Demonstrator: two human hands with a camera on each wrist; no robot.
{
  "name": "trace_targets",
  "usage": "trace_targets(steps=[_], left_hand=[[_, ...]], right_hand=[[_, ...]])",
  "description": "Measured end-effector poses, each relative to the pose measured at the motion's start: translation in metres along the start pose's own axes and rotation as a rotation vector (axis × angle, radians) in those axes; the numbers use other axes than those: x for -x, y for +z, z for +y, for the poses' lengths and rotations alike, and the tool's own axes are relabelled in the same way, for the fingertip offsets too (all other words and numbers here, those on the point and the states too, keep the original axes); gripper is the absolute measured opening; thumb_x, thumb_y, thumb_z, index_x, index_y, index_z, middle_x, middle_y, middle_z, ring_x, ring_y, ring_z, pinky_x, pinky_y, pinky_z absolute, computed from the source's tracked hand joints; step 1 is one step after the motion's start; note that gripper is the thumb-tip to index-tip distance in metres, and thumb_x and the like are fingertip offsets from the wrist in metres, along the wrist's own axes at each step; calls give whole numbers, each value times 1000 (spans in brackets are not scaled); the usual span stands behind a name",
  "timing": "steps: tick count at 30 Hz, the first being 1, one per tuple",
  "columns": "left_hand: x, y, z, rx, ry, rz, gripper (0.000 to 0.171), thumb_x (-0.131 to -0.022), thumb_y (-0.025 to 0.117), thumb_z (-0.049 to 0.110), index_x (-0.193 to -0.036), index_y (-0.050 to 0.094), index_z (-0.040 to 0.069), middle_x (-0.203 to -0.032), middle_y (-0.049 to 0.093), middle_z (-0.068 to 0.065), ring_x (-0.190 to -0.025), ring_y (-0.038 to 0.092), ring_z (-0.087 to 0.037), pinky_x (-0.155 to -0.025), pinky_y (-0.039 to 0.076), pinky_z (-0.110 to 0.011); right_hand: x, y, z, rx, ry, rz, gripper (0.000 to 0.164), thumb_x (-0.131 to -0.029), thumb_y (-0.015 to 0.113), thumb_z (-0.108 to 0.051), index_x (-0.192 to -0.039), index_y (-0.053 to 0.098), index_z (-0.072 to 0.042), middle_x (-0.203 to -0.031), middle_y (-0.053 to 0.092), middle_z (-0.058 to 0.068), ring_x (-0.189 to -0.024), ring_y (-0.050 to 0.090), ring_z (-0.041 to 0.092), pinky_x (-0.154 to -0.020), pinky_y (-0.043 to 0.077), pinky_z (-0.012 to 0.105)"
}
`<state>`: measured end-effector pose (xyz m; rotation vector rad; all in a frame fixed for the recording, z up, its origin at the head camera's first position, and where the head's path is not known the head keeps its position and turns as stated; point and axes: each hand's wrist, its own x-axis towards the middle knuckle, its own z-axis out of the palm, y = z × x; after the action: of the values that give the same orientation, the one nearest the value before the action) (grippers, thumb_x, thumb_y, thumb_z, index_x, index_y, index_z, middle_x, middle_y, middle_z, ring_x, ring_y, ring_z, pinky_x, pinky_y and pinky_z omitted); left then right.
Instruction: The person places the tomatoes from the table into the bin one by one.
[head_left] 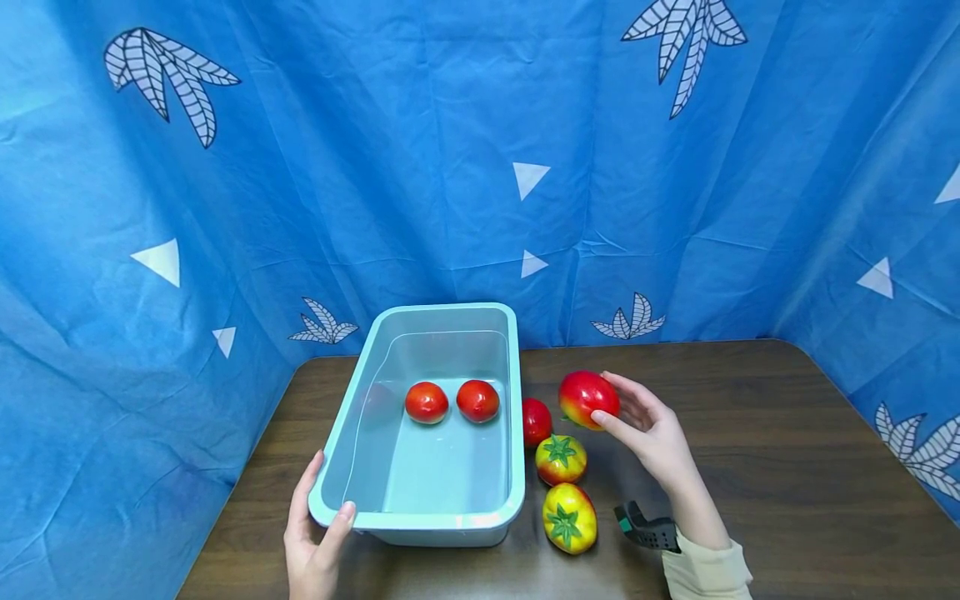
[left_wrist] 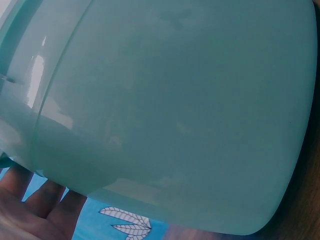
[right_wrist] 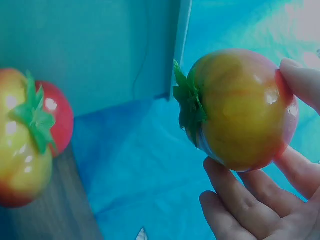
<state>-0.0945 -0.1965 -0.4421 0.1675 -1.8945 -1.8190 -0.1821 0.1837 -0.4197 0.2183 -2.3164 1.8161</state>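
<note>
My left hand point(head_left: 313, 537) grips the near left corner of a pale blue-green plastic tub point(head_left: 427, 479), thumb over the rim and fingers along the outer side. Two red tomatoes, one point(head_left: 426, 403) left of the other point(head_left: 477, 401), lie on the tub floor. To the right of the tub, my right hand point(head_left: 651, 429) holds a red-and-yellow tomato point(right_wrist: 245, 110) between thumb and fingers, its green leafy top facing away from the palm. Below it on the table are a red tomato point(head_left: 536, 422) and two yellow-red ones with green tops, one point(head_left: 561, 461) behind the other point(head_left: 570, 518).
The tub stands on a dark wooden table point(head_left: 787, 467). Blue cloth point(head_left: 450, 167) with white leaf and triangle prints hangs behind the table and at both sides. A black band point(head_left: 648, 529) is worn on the right wrist, beside a cream sleeve point(head_left: 707, 571).
</note>
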Motion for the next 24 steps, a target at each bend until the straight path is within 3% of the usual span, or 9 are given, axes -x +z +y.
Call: trace_targets(steps=[6, 24], left_hand=[[0, 0, 0, -8, -12, 4, 63, -85, 58, -7, -143, 40, 12, -138, 42, -2, -114, 42, -18, -86, 37, -15], [0, 1, 1, -14, -34, 5, 64, -85, 58, -6, -143, 40, 14, -140, 40, -3, -115, 41, -17, -87, 38, -15]], right_hand=[[5, 2, -11, -6, -71, -30, 52, -85, 69, -12, -133, 51, -11, -134, 50, 8, -110, 51, 6, -84, 47, 21], [20, 21, -39, -77, -202, -127, 52, -83, 68, -2, -132, 52, -11, -133, 53, 5, -114, 53, 13, -87, 48, 26]])
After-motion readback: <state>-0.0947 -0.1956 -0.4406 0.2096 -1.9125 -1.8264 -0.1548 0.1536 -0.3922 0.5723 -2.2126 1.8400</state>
